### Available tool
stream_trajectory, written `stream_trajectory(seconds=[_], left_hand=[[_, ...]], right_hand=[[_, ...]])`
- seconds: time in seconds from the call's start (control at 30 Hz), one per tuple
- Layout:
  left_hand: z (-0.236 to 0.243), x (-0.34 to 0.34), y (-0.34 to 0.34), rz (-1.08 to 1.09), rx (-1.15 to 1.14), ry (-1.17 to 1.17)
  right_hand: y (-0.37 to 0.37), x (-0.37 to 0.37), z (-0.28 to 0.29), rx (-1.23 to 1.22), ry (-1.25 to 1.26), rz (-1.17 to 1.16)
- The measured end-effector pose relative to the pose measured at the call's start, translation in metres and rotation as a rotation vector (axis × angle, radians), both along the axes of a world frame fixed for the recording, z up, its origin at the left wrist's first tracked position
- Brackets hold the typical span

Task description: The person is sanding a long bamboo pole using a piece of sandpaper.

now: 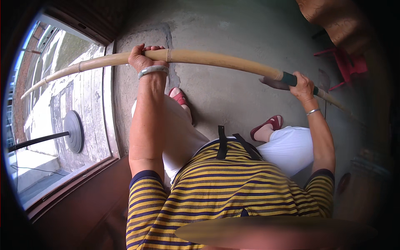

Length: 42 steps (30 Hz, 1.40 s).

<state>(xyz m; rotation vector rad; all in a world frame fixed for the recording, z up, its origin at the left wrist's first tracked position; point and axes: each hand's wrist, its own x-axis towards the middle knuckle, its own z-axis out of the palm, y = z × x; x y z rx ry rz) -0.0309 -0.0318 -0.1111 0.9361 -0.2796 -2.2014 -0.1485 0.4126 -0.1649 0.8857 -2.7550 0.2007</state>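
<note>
A long, pale bamboo pole [221, 59] stretches across the view in front of me and looks bowed at this wide angle. My left hand [143, 58] is closed round it left of the middle, with a pale bangle on that wrist. Farther right, my right hand [303, 86] grips the pole beside a dark green wrapped band [288, 78]. A flat, dark, pointed piece [274, 83] shows just below the pole near that hand; I cannot tell whether it is attached. The pole's right end fades into shadow.
On the left, a doorway [109, 83] opens onto a bright outdoor area, where the pole's left end reaches. Out there is a grey round disc [74, 131] on a black rod. A red stool [348, 66] and brown cloth [333, 21] are at the right. The concrete floor [225, 96] is cracked.
</note>
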Motion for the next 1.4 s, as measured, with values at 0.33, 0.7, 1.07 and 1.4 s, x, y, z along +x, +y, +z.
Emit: stream_trajectory(seconds=[0.33,0.7,1.07,1.4], left_hand=[[-0.023,0.003,-0.023,-0.065,0.007,-0.126],[-0.028,-0.010,-0.020,-0.099,-0.051,-0.128],[-0.036,-0.005,-0.046,-0.107,0.005,-0.229],[-0.045,-0.006,-0.057,-0.128,-0.044,-0.223]], right_hand=[[-0.188,0.047,0.007,-0.215,0.142,0.273],[0.047,-0.007,-0.031,-0.121,0.086,-0.188],[0.067,-0.013,-0.039,-0.227,0.229,-0.172],[-0.068,0.038,-0.021,-0.315,0.059,-0.005]])
